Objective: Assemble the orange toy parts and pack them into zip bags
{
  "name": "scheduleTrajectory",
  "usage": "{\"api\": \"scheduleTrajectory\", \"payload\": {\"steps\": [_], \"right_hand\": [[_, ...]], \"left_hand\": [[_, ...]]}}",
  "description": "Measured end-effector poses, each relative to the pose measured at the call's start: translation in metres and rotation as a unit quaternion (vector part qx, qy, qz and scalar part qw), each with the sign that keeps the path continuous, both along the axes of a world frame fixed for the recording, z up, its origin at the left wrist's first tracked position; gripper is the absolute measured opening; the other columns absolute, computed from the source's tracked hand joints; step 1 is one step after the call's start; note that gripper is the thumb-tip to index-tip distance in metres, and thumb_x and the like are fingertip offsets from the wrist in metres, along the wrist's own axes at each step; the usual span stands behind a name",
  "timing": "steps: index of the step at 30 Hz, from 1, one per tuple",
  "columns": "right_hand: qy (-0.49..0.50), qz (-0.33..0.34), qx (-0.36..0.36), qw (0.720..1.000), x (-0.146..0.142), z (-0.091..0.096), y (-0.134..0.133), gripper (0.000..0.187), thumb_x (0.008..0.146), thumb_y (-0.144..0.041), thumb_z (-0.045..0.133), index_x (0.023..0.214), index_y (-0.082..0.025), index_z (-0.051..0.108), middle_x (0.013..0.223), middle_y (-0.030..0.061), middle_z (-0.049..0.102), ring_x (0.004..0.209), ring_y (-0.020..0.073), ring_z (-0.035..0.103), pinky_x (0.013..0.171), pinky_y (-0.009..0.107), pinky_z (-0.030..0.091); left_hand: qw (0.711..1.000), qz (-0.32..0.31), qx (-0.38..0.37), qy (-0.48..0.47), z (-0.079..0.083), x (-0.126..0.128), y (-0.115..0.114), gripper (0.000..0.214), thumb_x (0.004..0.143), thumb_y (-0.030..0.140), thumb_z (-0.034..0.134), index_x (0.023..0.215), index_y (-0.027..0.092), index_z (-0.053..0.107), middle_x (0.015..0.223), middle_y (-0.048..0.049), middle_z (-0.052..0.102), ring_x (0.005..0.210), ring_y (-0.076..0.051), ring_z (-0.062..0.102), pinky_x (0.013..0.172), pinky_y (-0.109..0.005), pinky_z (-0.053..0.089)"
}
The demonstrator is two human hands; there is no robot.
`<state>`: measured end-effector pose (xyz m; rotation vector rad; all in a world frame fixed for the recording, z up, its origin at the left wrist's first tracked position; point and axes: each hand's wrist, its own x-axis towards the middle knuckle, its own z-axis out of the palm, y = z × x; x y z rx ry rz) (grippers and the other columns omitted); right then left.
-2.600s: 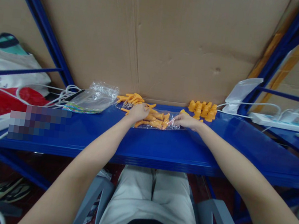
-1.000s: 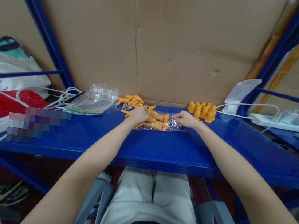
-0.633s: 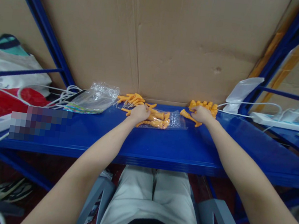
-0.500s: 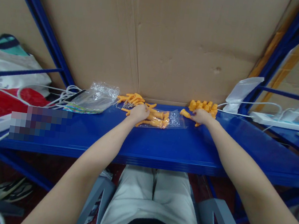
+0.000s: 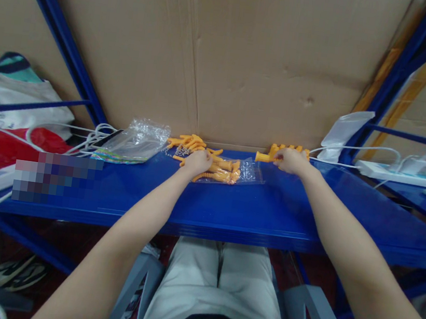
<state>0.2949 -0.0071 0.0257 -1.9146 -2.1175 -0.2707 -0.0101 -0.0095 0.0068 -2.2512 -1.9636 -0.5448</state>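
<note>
My left hand (image 5: 197,161) rests closed on a clear plastic bag (image 5: 250,173) lying flat on the blue shelf (image 5: 230,209); the bag holds several orange plastic parts (image 5: 224,171). A loose heap of similar orange parts (image 5: 187,142) lies just behind that hand. My right hand (image 5: 293,161) is closed around an orange part (image 5: 263,157) that sticks out to its left, right in front of a cluster of squat orange pieces (image 5: 290,149) by the cardboard wall.
A crumpled clear bag (image 5: 136,140) over a colourful packet lies left of the parts, beside white cables (image 5: 94,133). A white pouch (image 5: 342,132) and power strip (image 5: 401,177) sit at right. Cardboard (image 5: 249,65) backs the shelf. Bags (image 5: 8,101) lie far left.
My right hand left the bag's open end, reached right to the orange cluster, and now grips one orange part lifted slightly. My left hand stayed on the bag.
</note>
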Motion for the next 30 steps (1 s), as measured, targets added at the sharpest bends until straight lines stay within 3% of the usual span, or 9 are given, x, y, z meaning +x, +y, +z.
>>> {"api": "scheduleTrajectory", "payload": {"steps": [6,13,25,30], "right_hand": [[0.017,0.134,-0.027,0.991,-0.011,-0.003,-0.002,0.013,0.072,-0.028,0.074,0.085,-0.023,0.076,0.095,0.0119,0.069,0.110,0.0372,0.056,0.095,0.057,0.038],[0.179,0.235,-0.104,0.950,-0.027,-0.004,-0.008,0.020,0.066,-0.036,0.078,0.078,-0.021,0.077,0.078,0.0060,0.073,0.077,0.0256,0.066,0.080,0.039,0.049],[0.256,0.291,-0.130,0.912,-0.042,-0.023,-0.003,0.034,0.071,-0.041,0.069,0.090,-0.015,0.078,0.063,0.0028,0.068,0.053,0.0130,0.058,0.058,0.026,0.048],[0.271,0.326,-0.125,0.897,-0.049,-0.026,-0.002,0.030,0.069,-0.042,0.070,0.083,-0.016,0.078,0.071,0.0034,0.071,0.062,0.0145,0.061,0.063,0.027,0.050]], "left_hand": [[1.000,0.003,-0.007,-0.017,0.001,0.000,0.000,0.038,0.090,0.024,0.042,0.111,0.009,0.069,0.111,-0.0177,0.070,0.106,-0.028,0.065,0.094,-0.036,0.049],[0.999,0.012,0.000,-0.047,-0.001,-0.002,0.001,0.036,0.091,0.028,0.041,0.106,0.014,0.071,0.109,-0.0137,0.072,0.108,-0.027,0.065,0.093,-0.034,0.049],[0.998,-0.005,0.028,-0.048,-0.001,-0.001,0.004,0.040,0.093,0.031,0.037,0.101,0.015,0.072,0.104,-0.0106,0.073,0.102,-0.025,0.066,0.090,-0.034,0.051],[0.999,-0.021,0.021,-0.040,0.000,0.000,0.003,0.042,0.094,0.031,0.034,0.105,0.013,0.071,0.107,-0.0113,0.072,0.105,-0.025,0.064,0.092,-0.032,0.049]]}}
